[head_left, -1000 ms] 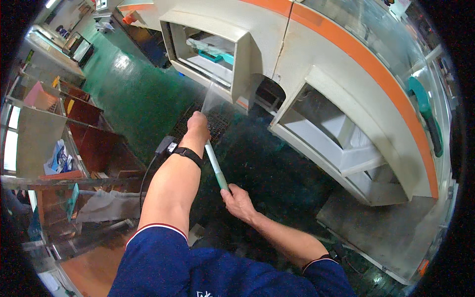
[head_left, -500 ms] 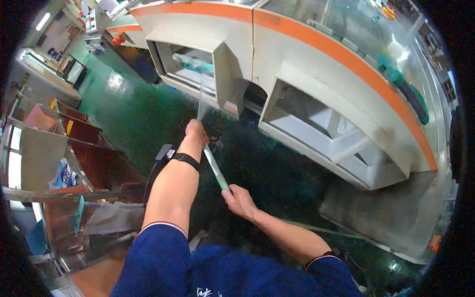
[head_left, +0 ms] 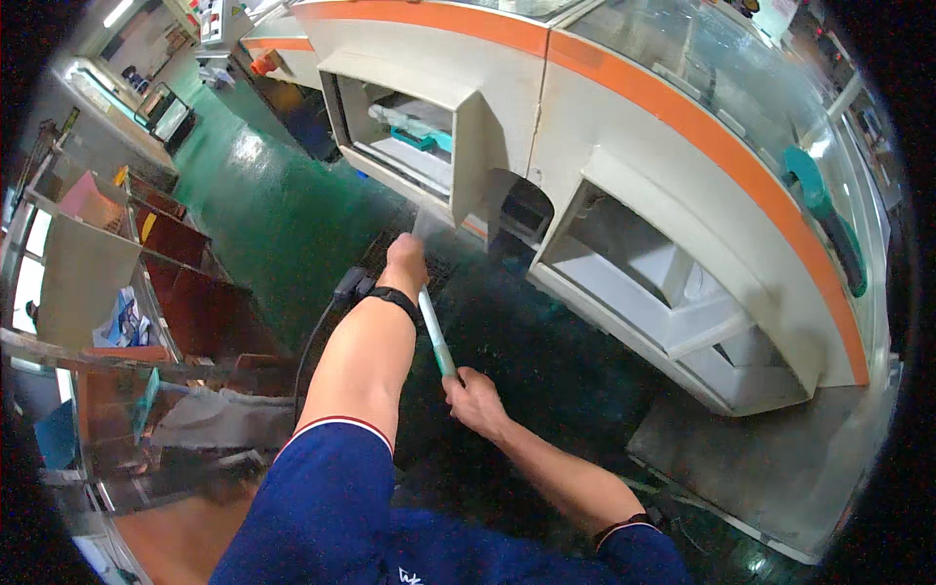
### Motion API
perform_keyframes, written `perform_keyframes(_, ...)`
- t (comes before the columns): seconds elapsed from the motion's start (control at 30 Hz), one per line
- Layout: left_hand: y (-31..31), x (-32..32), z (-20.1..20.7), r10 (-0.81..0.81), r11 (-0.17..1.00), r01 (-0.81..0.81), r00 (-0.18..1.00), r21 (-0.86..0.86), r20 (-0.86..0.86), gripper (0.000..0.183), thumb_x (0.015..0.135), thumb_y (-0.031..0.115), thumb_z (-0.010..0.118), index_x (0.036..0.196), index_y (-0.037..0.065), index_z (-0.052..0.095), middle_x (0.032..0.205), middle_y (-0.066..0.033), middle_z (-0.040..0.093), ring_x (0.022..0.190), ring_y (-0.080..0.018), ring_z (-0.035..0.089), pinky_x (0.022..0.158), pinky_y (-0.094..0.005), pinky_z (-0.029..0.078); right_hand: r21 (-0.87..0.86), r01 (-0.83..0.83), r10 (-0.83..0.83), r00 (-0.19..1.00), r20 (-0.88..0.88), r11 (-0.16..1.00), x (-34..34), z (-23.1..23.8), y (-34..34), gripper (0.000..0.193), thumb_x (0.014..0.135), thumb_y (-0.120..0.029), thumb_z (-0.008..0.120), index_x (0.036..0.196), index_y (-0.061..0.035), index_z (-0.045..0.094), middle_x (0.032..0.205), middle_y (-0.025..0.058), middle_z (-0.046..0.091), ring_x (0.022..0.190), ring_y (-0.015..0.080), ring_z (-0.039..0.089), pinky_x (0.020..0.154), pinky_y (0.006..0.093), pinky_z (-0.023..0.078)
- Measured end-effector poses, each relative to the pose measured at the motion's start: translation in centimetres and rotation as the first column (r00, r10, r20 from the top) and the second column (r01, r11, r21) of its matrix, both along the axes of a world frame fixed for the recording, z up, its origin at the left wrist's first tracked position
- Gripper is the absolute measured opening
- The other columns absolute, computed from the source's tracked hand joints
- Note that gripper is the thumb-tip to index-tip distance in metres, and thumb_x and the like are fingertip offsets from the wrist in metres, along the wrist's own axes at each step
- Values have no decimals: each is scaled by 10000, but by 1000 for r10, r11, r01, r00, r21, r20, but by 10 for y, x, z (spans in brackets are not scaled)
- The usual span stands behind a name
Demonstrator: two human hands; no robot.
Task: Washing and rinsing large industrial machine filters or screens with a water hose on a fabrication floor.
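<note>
In both hands I grip a water hose (head_left: 432, 322), whose straight pale length slants across the dark, wet floor and turns greenish toward the nearer end. My left hand (head_left: 406, 255) is closed around its far end, arm stretched forward. Closer to my body, my right hand (head_left: 477, 401) wraps the greenish part. Beyond the left fist, a faint translucent fan of water spray (head_left: 425, 226) spreads toward the base of a large cream machine (head_left: 546, 107) with an orange stripe. The left hand hides the hose's mouth.
Two open box-shaped hatches, a left one (head_left: 405, 136) and a right one (head_left: 673, 292), jut from the machine. A grey metal plate (head_left: 731, 458) lies at right. Wooden compartments (head_left: 195, 283) with cloths and sheets stand at left. Green floor (head_left: 244, 185) stretches behind.
The view has shifted, so the machine sits lower and farther right. The spray looks shorter and fainter. Both hands keep their hold on the hose.
</note>
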State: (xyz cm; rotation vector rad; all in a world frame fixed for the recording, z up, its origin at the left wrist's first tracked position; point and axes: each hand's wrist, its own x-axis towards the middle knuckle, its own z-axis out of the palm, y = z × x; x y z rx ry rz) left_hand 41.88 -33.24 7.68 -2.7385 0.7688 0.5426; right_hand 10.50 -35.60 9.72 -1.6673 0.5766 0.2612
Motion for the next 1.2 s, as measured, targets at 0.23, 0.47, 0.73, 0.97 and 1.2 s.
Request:
perform_keyframes(0.23,-18,-3,8,40,999,-40,998,-6,-43,574,578,224,967,1084,84,737,1168,-126,710,1106,-262,690,919,-368,585,61,-1,3,999,-36,998,-1,19,-5,323,986,-283,538,940,34,579,770,101,617,628,183,604,581,356,513)
perform_keyframes(0.47,-6,6,-6,204,974,-211,975,-80,-91,731,583,125,960,1237,56,640,1241,-128,690,1158,-283,668,953,-378,577,184,7,-1,999,-33,983,-4,30,3,300,1002,-263,539,907,20,567,759,84,604,618,162,587,554,335,485)
perform_keyframes(0.73,0,-9,19,240,968,-246,965,-47,-107,668,593,182,972,1181,55,682,1237,-119,691,1156,-265,672,955,-357,575,110,-12,15,1000,-22,994,-8,28,9,310,1006,-285,548,903,5,578,761,73,603,617,159,584,583,337,515)
perform_keyframes(0.97,0,-18,41,45,992,-38,997,117,-58,551,680,306,927,1150,86,739,1221,-92,695,1101,-272,696,871,-360,601,78,37,-38,999,11,996,-13,17,13,351,972,-324,560,843,-3,621,739,177,650,681,318,635,653,458,490)
perform_keyframes(1.2,-1,-71,32,331,-181,-968,107,-175,-938,323,991,306,387,781,91,507,745,-91,507,608,-271,510,544,-485,417,323,72,-45,995,-90,944,-64,59,7,302,1021,-295,544,1029,3,592,789,52,607,647,132,586,598,314,514)
